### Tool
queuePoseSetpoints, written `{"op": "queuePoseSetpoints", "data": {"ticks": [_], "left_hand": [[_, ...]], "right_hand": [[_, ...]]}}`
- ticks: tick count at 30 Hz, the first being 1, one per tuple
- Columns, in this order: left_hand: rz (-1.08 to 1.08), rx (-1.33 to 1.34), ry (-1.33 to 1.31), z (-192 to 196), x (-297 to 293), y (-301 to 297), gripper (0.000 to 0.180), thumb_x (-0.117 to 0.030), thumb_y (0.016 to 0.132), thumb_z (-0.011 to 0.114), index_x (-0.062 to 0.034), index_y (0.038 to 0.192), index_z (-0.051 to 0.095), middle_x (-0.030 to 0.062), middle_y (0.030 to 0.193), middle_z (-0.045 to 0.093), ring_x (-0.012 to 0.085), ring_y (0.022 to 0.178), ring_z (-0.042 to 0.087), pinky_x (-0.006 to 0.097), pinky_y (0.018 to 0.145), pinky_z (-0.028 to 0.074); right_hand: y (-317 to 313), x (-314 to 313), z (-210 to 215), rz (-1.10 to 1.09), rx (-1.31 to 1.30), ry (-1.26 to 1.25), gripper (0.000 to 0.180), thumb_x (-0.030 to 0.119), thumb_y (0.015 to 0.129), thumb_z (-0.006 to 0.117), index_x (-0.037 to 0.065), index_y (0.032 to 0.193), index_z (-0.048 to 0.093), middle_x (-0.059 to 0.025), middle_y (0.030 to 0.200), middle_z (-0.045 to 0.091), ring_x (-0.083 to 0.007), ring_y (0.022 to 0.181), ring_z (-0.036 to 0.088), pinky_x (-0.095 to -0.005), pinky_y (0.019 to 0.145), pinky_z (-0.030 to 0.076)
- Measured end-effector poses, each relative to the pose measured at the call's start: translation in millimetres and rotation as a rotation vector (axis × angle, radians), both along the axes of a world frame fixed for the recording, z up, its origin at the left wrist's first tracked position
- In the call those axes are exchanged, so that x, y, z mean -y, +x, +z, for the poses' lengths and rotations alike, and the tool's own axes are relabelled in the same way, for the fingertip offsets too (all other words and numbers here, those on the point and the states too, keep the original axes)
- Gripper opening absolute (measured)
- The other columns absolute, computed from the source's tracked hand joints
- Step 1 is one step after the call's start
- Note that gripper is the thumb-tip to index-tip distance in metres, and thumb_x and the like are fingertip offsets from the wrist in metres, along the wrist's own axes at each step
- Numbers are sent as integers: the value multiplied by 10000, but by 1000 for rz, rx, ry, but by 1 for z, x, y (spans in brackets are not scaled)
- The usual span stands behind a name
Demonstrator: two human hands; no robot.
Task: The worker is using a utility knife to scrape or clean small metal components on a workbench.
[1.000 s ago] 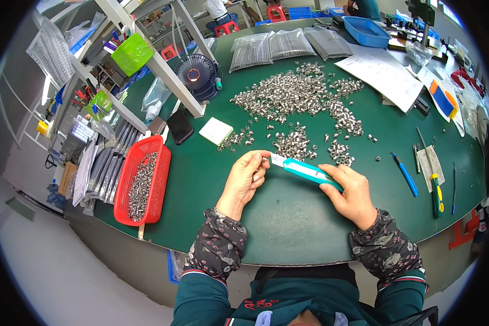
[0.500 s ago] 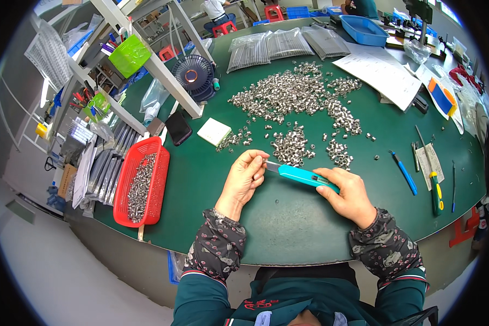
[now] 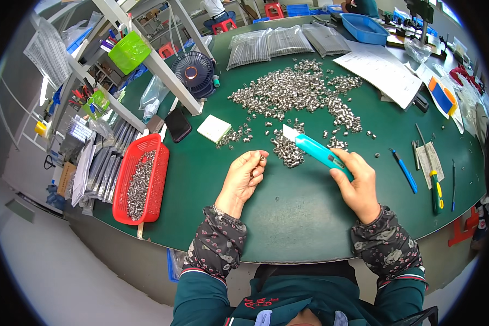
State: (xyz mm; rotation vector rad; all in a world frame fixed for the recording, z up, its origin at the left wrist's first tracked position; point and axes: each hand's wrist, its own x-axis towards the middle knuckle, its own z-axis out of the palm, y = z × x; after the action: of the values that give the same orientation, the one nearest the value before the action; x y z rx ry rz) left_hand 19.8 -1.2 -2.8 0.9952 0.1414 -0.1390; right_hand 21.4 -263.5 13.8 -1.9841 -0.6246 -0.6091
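Between the thumb and forefinger of my left hand (image 3: 243,176) is a small metal ring (image 3: 263,158), with the other fingers curled in. My right hand (image 3: 356,183) is closed round the handle of a turquoise utility knife (image 3: 321,153). Its blade is out and points up and to the left, apart from the ring. Just beyond the blade's side lies a small heap of metal rings (image 3: 288,151). Farther off spreads a much larger pile of the same rings (image 3: 282,92) on the green table (image 3: 288,228).
At left stands a red basket (image 3: 162,179) holding rings. A phone (image 3: 177,125), a pale square pad (image 3: 214,128) and a fan (image 3: 193,75) are behind it. On the right lie a blue-handled tool (image 3: 404,170) and a screwdriver (image 3: 436,195). Bagged parts (image 3: 288,43) line the back.
The knife blade has come away from the ring in my left hand and swung up and to the right. My left hand has stayed nearly in place, still holding the ring.
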Motion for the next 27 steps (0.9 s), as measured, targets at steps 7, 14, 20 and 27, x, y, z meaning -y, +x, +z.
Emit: {"op": "queuePoseSetpoints", "data": {"ticks": [7, 14, 20, 27], "left_hand": [[43, -31, -17, 6, 5, -1, 233, -260, 952, 475, -40, 902, 534, 36, 786, 484, 59, 560, 383, 155, 378, 262], [86, 164, 760, -3, 23, 7, 126, -156, 861, 611, -37, 846, 573, -62, 664, 467, 40, 597, 438, 195, 487, 345], [153, 368, 1338, -4, 39, 9, 111, -113, 805, 615, -31, 876, 591, 90, 829, 613, 198, 691, 582, 315, 627, 458], [135, 399, 1505, -9, 41, 9, 134, -67, 795, 632, -11, 900, 572, 65, 831, 610, 151, 693, 564, 287, 652, 463]], "right_hand": [[0, 0, 2, 24, -36, 18, 317, 120, 758, 664, 61, 1064, 607, -107, 719, 540, -258, 619, 533, -334, 565, 426], [-2, -1, 2, 42, -47, 48, 319, 121, 760, 666, 57, 1067, 607, -108, 714, 536, -257, 615, 528, -333, 567, 424], [-2, 1, 1, 50, -56, 66, 329, 125, 759, 672, 57, 1073, 604, -108, 711, 528, -256, 609, 529, -334, 559, 422], [-1, 0, 3, 56, -46, 51, 334, 126, 758, 673, 57, 1077, 603, -110, 707, 526, -257, 596, 527, -335, 553, 422]]}}
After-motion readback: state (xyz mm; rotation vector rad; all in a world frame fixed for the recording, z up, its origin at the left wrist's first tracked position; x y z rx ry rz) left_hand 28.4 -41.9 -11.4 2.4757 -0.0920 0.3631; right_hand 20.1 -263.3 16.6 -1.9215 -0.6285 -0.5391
